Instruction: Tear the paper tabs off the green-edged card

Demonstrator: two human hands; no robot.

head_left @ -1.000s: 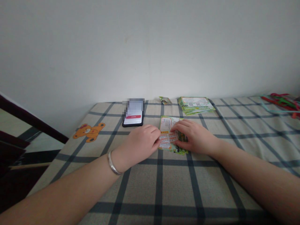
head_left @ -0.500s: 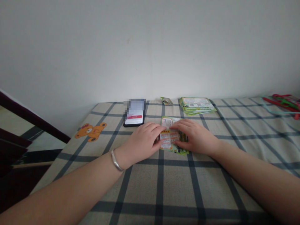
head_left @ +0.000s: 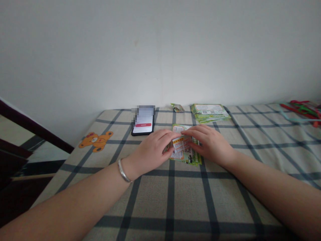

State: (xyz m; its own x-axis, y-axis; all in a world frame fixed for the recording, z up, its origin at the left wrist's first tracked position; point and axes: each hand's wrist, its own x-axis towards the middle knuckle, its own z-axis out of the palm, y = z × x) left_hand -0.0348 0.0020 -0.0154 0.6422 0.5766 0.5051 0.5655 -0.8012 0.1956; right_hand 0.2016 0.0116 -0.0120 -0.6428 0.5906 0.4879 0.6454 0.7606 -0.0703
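Head view: a phone [head_left: 143,122] lies at eleven o'clock from the left hand [head_left: 155,146], whose fingers seem to pinch a small paper [head_left: 179,144]; a loose hold could drop it. Green leaflets [head_left: 186,157] underneath might slide if pressed. The right hand [head_left: 212,144] curls over its three-o'clock end, grip unclear; uneven pulling could tear it.

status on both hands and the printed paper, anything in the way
Left hand on printed paper; right hand at its other side, grip unclear. Green leaflets beneath. Phone beyond left hand, not blocking.
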